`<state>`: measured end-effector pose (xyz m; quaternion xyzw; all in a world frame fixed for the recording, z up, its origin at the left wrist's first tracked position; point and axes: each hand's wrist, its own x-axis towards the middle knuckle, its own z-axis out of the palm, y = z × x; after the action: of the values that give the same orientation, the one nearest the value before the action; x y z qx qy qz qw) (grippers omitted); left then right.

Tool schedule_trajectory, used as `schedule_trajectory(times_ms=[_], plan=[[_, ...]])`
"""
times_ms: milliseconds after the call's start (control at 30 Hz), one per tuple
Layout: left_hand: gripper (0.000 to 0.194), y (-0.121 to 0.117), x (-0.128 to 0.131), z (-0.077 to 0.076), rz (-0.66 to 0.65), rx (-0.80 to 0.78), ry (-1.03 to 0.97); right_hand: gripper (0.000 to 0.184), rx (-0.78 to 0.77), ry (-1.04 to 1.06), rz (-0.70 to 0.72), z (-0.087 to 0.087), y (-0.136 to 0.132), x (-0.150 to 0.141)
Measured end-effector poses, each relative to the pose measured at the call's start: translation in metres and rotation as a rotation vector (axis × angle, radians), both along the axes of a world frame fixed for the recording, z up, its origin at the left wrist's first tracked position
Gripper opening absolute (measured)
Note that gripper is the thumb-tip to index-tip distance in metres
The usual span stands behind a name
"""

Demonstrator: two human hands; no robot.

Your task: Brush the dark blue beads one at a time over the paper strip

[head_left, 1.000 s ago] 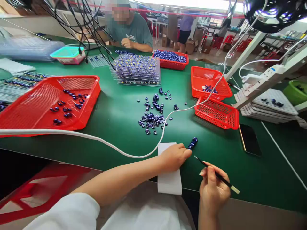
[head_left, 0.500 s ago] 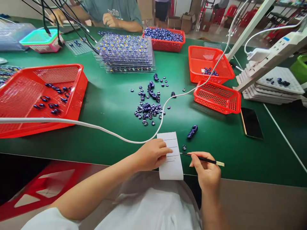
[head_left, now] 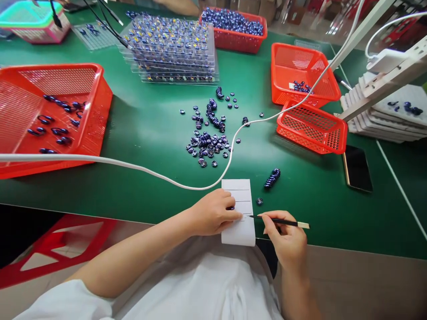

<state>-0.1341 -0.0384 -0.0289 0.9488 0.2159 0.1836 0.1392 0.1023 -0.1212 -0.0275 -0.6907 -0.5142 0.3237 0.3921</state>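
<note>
The left hand (head_left: pixel 213 213) pins a small dark blue bead (head_left: pixel 230 208) on the white paper strip (head_left: pixel 239 212) at the bench (head_left: pixel 150 133) edge; it looks hard, light, slippery, so best pinched by its rim. Right hand (head_left: pixel 287 240) fingers grip a thin tool (head_left: pixel 280 222)

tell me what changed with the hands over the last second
The left hand drew back from the bead stack onto the white strip, now pinching a bead. The right hand brought the tweezers to the strip's edge. The stack stayed put.
</note>
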Motion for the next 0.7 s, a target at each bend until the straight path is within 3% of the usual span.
schedule_trajectory(times_ms=[500, 700], plan=[[0.024, -0.0010, -0.0001, 0.0017, -0.017, 0.001, 0.031, 0.023, 0.009, -0.002, 0.034, -0.0006, 0.0002, -0.0002], [0.027, -0.0012, 0.0003, 0.0033, -0.011, -0.014, 0.048, 0.020, 0.020, 0.093, 0.027, -0.0033, -0.0011, -0.0005]])
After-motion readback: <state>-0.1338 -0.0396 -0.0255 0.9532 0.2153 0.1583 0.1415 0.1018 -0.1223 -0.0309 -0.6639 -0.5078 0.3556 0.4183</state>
